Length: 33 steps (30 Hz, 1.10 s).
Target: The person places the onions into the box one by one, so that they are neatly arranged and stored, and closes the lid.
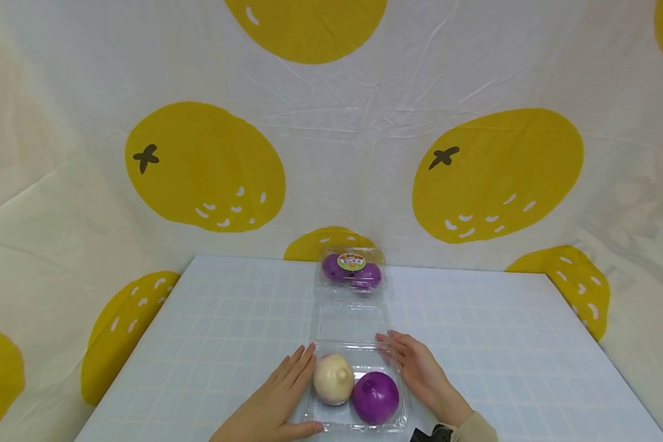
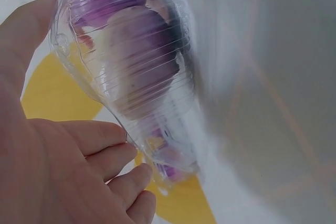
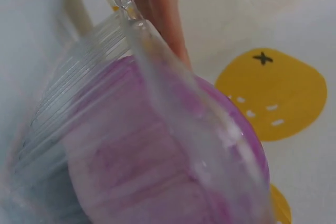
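A clear plastic clamshell box [image 1: 356, 422] lies on the table with a white onion [image 1: 333, 379] in its left half and a purple onion [image 1: 376, 398] in its right half. Its ribbed side wall shows close up in the left wrist view, with the onions behind it. Along the left rim rests my left hand [image 1: 279, 396], fingers extended and thumb at the near corner. My right hand [image 1: 422, 371] is at the far right corner, its fingertips against the rim. In the right wrist view, the purple onion [image 3: 136, 150] fills much of the frame behind the plastic.
The lid [image 1: 349, 322] lies folded back behind the box. Beyond it, by the table's far edge, stands another clear box [image 1: 383, 283] with purple round items inside and an oval label [image 1: 351, 261]. A patterned curtain [image 1: 348, 172] hangs behind the white table [image 1: 226, 331].
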Tool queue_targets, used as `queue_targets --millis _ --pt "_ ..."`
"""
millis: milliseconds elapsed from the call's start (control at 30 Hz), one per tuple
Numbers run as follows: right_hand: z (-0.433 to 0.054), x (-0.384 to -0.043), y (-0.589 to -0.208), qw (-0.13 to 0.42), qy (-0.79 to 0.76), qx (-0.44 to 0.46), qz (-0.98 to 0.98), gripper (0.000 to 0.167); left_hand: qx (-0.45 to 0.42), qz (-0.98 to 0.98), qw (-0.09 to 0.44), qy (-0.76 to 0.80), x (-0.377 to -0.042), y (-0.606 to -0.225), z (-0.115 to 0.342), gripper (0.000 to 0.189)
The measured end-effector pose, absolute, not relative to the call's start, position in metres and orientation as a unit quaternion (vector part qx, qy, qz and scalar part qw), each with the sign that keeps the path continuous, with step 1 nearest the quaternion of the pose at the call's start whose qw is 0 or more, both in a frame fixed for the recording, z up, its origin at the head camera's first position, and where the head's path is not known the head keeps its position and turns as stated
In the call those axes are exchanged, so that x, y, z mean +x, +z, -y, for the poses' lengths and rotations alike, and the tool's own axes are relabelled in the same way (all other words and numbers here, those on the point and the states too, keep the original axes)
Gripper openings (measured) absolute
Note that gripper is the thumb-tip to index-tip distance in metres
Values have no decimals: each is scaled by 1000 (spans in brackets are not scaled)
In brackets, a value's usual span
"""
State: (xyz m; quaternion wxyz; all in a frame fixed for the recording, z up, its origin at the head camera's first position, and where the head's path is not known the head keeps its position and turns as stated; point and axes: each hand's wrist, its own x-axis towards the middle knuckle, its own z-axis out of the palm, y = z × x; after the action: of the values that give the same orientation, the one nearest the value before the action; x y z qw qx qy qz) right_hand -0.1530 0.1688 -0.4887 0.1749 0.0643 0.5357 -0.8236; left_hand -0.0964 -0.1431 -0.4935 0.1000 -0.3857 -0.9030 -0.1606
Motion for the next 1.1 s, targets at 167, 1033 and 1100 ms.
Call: queue_targets --millis 167,1033,1100 --pt "-168 -152 -487 176 -826 65 -532 43 -383 905 88 -163 -95 -493 144 97" --pt "-170 -151 -484 188 -825 31 -532 58 -376 909 68 -165 -89 -491 144 98" --pt "-170 -151 -485 188 -822 27 -537 58 -375 909 63 -168 -89 -490 143 98"
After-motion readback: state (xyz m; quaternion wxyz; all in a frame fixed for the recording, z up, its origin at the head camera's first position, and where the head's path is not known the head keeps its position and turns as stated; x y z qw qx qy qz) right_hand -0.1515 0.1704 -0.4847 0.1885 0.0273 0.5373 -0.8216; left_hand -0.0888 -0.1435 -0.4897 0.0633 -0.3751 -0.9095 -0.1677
